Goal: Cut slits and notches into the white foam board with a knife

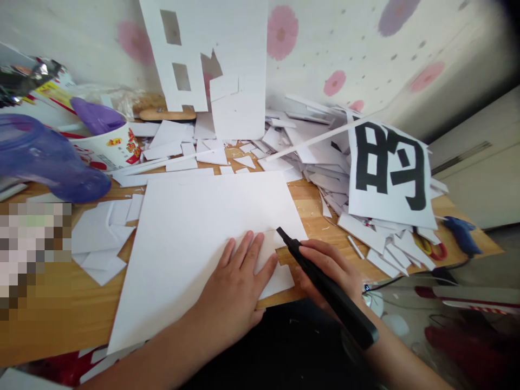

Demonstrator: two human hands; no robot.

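A large white foam board sheet (182, 216) lies on the wooden table in front of me, with a notch cut into its right edge. My left hand (239, 271) rests flat on it, fingers spread, pressing near the notch. In my right hand (333, 265) is a black utility knife (325, 287), gripped with its handle slanting down to the right. The knife's tip meets the board just above the notch, right of my left fingertips. A small white piece beside the notch is partly covered by my left thumb.
Behind the board, a cut-out white panel (239, 116) stands against the wall. White scraps (329, 168) are heaped at right under a printed character sheet (390, 168). A blue glue gun (463, 233) and scissors (439, 250) lie at the right edge. A paper tub (108, 146) and blue-purple container (49, 157) stand left.
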